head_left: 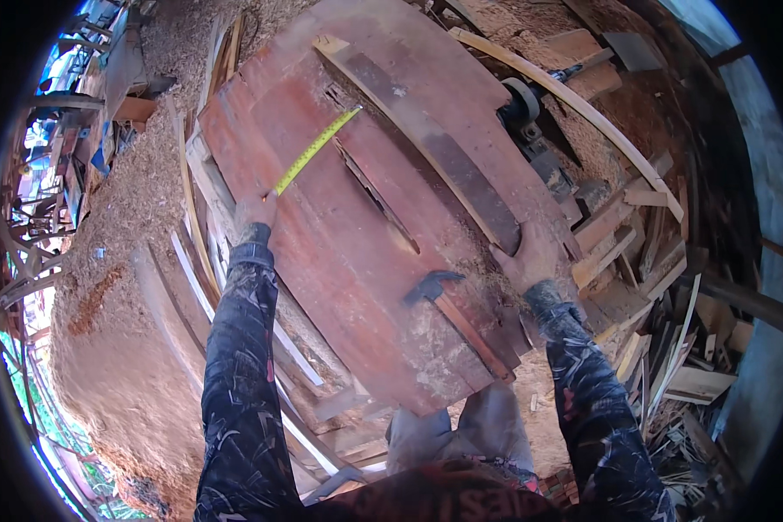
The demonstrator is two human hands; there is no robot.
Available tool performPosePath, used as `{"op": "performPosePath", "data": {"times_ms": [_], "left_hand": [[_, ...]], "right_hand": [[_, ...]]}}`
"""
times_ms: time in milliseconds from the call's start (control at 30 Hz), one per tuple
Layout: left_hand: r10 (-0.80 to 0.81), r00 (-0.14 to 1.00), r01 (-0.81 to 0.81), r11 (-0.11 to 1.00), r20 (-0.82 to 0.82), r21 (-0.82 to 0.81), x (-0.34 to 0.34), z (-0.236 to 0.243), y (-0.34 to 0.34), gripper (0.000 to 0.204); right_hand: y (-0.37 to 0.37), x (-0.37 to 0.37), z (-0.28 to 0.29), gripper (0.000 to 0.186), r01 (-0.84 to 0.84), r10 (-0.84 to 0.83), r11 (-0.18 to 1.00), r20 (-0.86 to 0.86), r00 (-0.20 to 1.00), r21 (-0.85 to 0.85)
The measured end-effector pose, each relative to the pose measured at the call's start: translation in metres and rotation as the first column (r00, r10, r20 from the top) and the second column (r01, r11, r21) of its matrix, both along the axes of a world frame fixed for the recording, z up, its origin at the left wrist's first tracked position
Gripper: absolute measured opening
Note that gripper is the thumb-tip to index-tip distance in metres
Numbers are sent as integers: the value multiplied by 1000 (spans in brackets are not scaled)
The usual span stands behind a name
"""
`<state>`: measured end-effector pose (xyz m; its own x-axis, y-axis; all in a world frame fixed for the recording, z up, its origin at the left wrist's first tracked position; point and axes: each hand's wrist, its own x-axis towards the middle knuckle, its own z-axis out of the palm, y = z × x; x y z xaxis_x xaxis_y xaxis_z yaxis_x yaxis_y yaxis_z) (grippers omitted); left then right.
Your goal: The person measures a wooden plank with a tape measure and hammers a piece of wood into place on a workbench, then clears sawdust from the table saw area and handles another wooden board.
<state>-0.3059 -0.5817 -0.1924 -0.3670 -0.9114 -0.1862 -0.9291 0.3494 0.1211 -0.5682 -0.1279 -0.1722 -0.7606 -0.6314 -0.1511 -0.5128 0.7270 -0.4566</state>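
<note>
My left hand (257,211) pinches the near end of a yellow measuring tape (315,150) at the left edge of a reddish saw table (339,261). The tape stretches away across the table top to a long wooden guide board (426,143) that lies diagonally on it. My right hand (531,257) presses down on the near end of that board, fingers around it. A narrow blade slot (376,200) runs between tape and board. A hammer (448,300) with a wooden handle lies on the table just left of my right hand.
Deep sawdust (122,287) covers the ground to the left. Offcuts and wooden slats (661,331) are heaped on the right. A motor with a pulley (526,113) sits behind the table. A long curved strip (583,109) leans beyond it.
</note>
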Motion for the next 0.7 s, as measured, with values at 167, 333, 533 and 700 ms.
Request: {"op": "performPosePath", "data": {"times_ms": [167, 333, 533, 700], "left_hand": [[-82, 992, 81, 997, 99, 13, -30, -14, -12, 37], [-53, 998, 50, 997, 38, 57, -34, -15, -12, 36], [-93, 994, 89, 992, 50, 85, -42, -20, -12, 35], [-101, 992, 95, 993, 74, 76, -46, -27, -13, 34]], "right_hand": [[-37, -10, -4, 56, 42, -45, 997, 45, 998, 66], [-35, -8, -10, 56, -2, 0, 998, 26, 1000, 64], [-32, -10, -13, 54, 5, -8, 999, 74, 997, 40], [-32, -11, -15, 49, 6, -5, 1000, 28, 1000, -23]]}}
